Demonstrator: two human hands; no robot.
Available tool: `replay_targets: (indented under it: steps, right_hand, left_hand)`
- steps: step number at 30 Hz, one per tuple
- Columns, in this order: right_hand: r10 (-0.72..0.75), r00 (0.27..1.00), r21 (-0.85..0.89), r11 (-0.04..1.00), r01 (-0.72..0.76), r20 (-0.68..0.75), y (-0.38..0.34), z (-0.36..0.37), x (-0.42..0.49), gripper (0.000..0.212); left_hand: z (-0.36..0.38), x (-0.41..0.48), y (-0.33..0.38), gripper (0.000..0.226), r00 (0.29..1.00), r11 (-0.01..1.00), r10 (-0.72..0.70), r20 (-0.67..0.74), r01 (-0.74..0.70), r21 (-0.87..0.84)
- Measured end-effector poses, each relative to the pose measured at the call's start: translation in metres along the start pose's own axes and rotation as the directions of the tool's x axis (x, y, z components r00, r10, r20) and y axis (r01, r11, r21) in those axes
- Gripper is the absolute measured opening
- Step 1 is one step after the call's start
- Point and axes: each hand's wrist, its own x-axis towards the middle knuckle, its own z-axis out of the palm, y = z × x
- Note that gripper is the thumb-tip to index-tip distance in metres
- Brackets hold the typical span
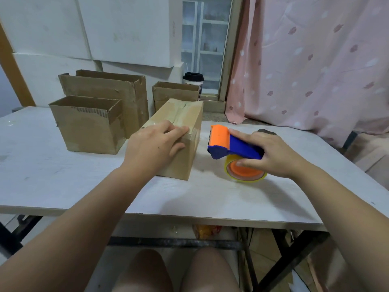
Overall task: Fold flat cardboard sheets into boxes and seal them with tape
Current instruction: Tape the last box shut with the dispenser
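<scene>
White desk [63, 182], three open boxes [88, 131] at its back left. Taped box [185, 110] mid-desk; left hand [153, 146] lies flat on its near top edge, fingers together, thumb down the side. Just right, right hand [271, 154] grips dispenser [233, 144], roll on desk. Cup [193, 80] behind the boxes.
</scene>
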Motion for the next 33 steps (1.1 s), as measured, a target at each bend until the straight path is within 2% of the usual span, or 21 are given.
replay_targets:
  steps: [5,8,14,17,22,25,28,30,33]
  right_hand:
    - [-0.010,0.997,-0.071,0.997,0.015,0.071,-0.007,-0.002,0.010,0.064]
    - [0.002,0.991,-0.076,0.997,0.008,0.132,-0.015,-0.009,0.017,0.065]
    - [0.084,0.940,-0.201,0.979,-0.016,0.331,-0.047,-0.045,0.047,0.057]
    - [0.148,0.898,-0.237,0.970,-0.050,0.414,-0.064,-0.058,0.059,0.058]
    - [0.192,0.850,-0.334,0.942,-0.020,0.491,-0.074,-0.064,0.081,0.064]
    - [0.205,0.829,-0.352,0.936,-0.011,0.520,-0.074,-0.064,0.086,0.064]
    - [0.199,0.829,-0.352,0.936,-0.003,0.522,-0.074,-0.059,0.086,0.060]
    - [0.224,0.795,-0.359,0.933,-0.009,0.563,-0.067,-0.045,0.085,0.059]
    - [0.251,0.733,-0.235,0.964,-0.127,0.632,-0.049,-0.029,0.078,0.055]
  left_hand:
    - [0.002,-0.001,0.010,0.034,0.998,0.997,-0.061,0.010,0.061,0.037]
    - [0.000,0.006,0.021,0.040,0.991,0.984,-0.124,0.055,0.116,0.135]
    - [0.017,0.005,0.030,0.066,0.992,0.982,-0.109,0.065,0.097,0.164]
    - [0.021,0.004,0.034,0.061,0.990,0.985,-0.136,0.041,0.131,0.113]
    - [0.024,0.001,0.035,0.036,0.989,0.993,-0.121,-0.085,0.121,-0.012]
    - [0.025,0.002,0.033,0.040,0.988,0.992,-0.124,-0.094,0.121,-0.038]
    - [0.023,0.002,0.030,0.045,0.994,0.994,-0.107,-0.016,0.107,-0.026]
    - [0.026,-0.002,0.031,0.049,0.995,0.998,-0.038,0.092,0.033,0.054]
    - [0.027,-0.004,0.032,0.048,0.976,0.994,-0.011,0.218,-0.013,0.106]
